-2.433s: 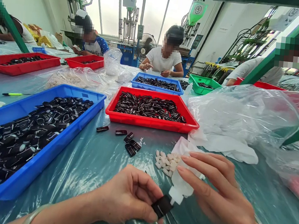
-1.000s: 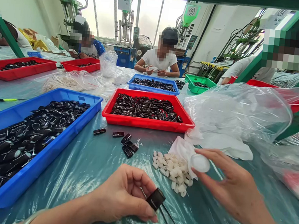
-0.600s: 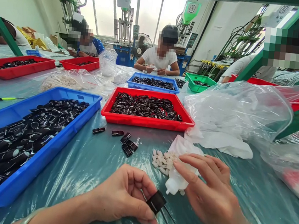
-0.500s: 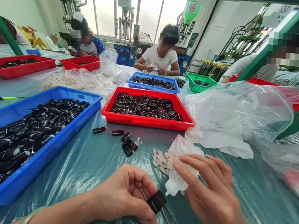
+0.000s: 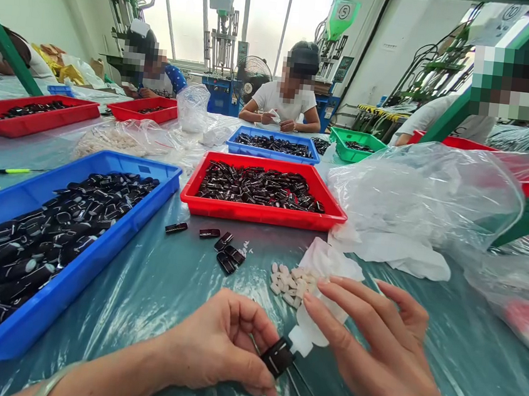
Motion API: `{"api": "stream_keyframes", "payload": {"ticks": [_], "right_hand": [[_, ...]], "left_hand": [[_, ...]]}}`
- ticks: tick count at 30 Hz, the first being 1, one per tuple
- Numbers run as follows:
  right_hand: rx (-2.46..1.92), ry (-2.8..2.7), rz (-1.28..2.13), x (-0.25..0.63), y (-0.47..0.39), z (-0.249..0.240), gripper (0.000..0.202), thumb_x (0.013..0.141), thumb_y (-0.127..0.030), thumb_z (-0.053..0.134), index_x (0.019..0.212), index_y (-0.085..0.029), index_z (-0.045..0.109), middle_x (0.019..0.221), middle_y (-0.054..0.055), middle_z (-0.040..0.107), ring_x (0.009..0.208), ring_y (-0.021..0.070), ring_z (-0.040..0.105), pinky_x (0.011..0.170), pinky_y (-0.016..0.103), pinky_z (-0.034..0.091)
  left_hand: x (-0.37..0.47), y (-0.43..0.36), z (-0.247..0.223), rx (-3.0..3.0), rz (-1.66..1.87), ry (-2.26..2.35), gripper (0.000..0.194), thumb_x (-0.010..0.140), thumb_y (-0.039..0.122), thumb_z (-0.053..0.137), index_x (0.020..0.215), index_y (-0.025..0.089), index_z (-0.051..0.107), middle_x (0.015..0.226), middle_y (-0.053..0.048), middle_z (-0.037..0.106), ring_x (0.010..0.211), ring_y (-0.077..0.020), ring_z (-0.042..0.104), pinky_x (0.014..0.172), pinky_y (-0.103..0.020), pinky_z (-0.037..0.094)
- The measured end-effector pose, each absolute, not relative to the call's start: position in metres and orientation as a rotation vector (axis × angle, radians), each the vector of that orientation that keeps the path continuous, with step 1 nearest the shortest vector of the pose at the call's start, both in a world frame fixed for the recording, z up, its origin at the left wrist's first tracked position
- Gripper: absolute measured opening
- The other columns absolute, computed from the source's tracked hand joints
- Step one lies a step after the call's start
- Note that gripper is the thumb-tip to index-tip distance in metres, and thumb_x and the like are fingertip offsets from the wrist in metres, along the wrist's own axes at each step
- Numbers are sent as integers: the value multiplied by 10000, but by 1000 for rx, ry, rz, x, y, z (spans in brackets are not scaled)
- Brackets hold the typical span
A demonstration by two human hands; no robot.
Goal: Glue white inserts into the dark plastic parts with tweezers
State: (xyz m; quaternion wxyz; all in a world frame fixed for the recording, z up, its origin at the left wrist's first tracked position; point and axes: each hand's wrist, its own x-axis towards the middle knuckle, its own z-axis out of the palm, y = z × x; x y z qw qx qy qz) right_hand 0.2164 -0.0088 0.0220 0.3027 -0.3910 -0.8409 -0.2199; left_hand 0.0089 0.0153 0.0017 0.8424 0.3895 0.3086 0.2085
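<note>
Pinched between the thumb and fingers of my left hand (image 5: 230,345) is a black plastic part (image 5: 278,356), low in the middle of the view. A pair of thin metal prongs (image 5: 304,388) lies just below and right of it. My right hand (image 5: 372,341) has its fingers spread, over a translucent white bottle (image 5: 312,326) whose nozzle points toward the black part. Whether the palm touches the bottle is hidden. Small white pieces (image 5: 287,283) are piled by the fingertips, beside a white cloth (image 5: 328,261). Several loose black parts (image 5: 228,258) lie farther left.
A blue tray (image 5: 142,235) of black parts fills the left; a red tray (image 5: 262,215) stands ahead. Clear plastic bags (image 5: 417,189) lie right, near a green post (image 5: 489,77). Other people (image 5: 284,102) sit across the table, one at the right edge.
The bottle's nozzle has moved down and left, close to the black part. My right hand has shifted slightly, its fingers spread wider. My left hand keeps its hold on the part.
</note>
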Motion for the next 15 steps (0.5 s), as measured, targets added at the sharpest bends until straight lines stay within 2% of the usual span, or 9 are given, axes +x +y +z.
{"api": "stream_keyframes", "payload": {"ticks": [7,15], "right_hand": [[-1030,-2255,-627,221,-13,19,295,895,-77,380,1013,-211,615,1023,87,650,1052,221,542,956,464,258],[-1029,-2224,-601,217,-11,20,291,904,-81,370,985,-209,618,990,78,663,1014,210,561,937,457,275]], "left_hand": [[8,16,2,825,440,653,273,524,64,743,755,83,597,595,-54,664,510,-101,623,478,-143,481],[9,15,1,842,427,672,282,516,78,752,748,88,592,577,-46,651,510,-109,620,472,-152,475]]}}
